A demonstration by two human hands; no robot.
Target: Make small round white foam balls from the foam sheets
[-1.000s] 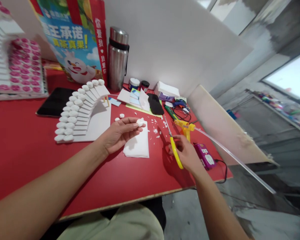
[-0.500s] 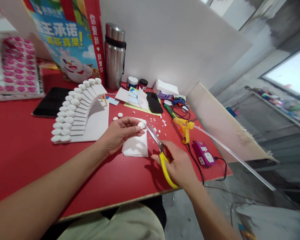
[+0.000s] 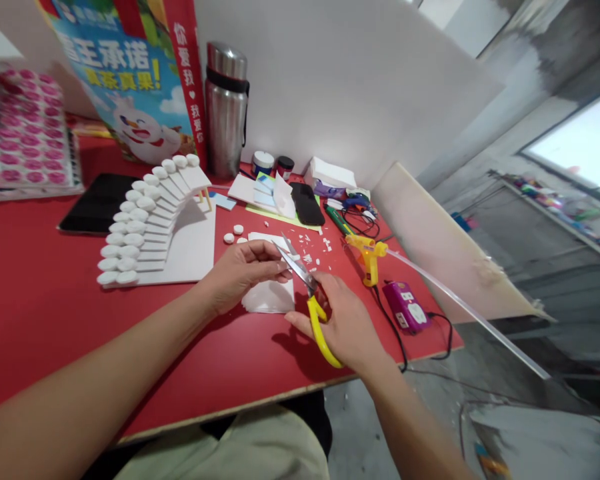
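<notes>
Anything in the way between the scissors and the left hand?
Nothing visible; the open scissors reach up to the left hand. The white sheets lie below, on the table.

passage: near tabletop (image 3: 245,357) | centre: open scissors (image 3: 310,285) | left: stair model (image 3: 153,232) | right: glue gun (image 3: 372,255) | rear: seemingly tight

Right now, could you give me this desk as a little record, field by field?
Right hand: holding yellow-handled scissors, open
Left hand: pinched close to the scissors; anything held is unclear
Below left hand: white paper on a red table
Left side: white staircase model with round white pieces along its outer edge
Right side: yellow glue gun, purple power strip
Back: steel bottle
</notes>
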